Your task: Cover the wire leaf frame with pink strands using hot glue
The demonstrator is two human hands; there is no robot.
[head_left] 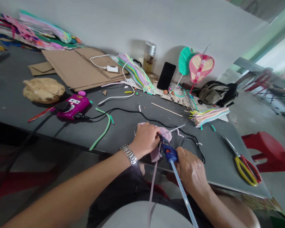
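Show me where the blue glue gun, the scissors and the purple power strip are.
blue glue gun (pixel 169 154): head view, on its blue body.
scissors (pixel 237 156): head view, where blades meet handles.
purple power strip (pixel 73 106): head view, on its top face.

From the middle of the grey bench (pixel 123 126), a magenta power strip (pixel 72 107) lies at nine o'clock, with a tan woven lump (pixel 44 90) beyond it. Flat cardboard (pixel 80 66) sits at eleven. A black phone (pixel 166 76) leans on the wall at one, near two fan shapes (pixel 197 66). Yellow-and-red scissors (pixel 248 164) lie at four, with a red stool (pixel 268 148) past the edge.
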